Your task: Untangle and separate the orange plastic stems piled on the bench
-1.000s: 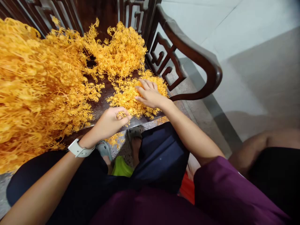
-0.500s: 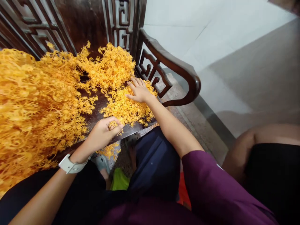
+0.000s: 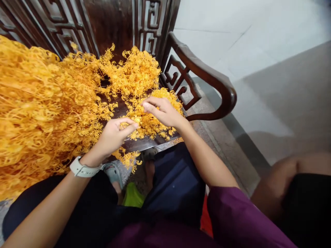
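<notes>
Head view, yellow sprigs [image 3: 152, 129], beneath right hand [image 3: 164, 112]

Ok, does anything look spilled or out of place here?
Possibly: yellow sprigs show past the front edge of the wooden seat, separate from the heaps on it. Whether they hang or lie fallen is unclear.

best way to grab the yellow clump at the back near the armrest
Probably by its rounded top, coming from above on the armrest side. The clump bulges up there, while its left side runs into the big pile and its lower edge meets the small heap. Spread fingers around it loosely; it looks like thin, curly strands that could tangle.
</notes>
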Motion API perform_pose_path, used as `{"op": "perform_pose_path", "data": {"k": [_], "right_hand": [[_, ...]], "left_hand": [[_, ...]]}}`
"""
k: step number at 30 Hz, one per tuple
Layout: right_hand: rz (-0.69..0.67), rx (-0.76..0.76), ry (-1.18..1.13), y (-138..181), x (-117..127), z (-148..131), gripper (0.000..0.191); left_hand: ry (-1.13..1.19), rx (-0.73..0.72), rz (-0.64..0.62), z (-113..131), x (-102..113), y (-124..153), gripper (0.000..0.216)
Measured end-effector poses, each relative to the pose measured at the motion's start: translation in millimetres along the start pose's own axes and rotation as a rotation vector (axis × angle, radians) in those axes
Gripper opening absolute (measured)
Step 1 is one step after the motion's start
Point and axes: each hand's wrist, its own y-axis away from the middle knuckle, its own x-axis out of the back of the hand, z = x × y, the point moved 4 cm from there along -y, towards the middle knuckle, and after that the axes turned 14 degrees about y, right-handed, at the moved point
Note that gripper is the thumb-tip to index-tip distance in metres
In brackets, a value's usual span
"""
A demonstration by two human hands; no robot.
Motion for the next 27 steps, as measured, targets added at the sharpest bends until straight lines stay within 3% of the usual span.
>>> {"op": "perform_pose_path", "data": {"k": [3, 7, 13, 18, 22, 27], "right_hand": [[-0.100, 0.092, -0.195, 0.5, -21.3, -28.9, 0.044], [-0.089, 0.113, -0.323, -5.5, -34.8, -32.1, 0.044], [-0.331, 0.169, -0.813, -5.8, -48.0, -39.8, 0.040], [-0.387, 0.184, -1.093, -4.4, -55.8, -63.2, 0.043], [-0.197, 0.055, -0.952, -14.6, -46.0, -51.9, 0.051], [0.092, -0.201, -0.262, -17.6, -15.1, 20.3, 0.049]], "left_hand": [[0.049, -0.054, 0.028, 0.3, 2.4, -0.7, 0.013], [0.056, -0.043, 0.038, 0.8, 5.8, 1.1, 0.008], [0.281, 0.273, -0.131, 5.9, 7.8, 8.5, 0.015], [0.399, 0.237, -0.291, 20.9, 11.1, 18.5, 0.016], [0.366, 0.209, -0.318, 23.3, 7.3, 21.4, 0.020], [0.381, 0.211, -0.105, 8.2, 7.6, 13.6, 0.018]]}}
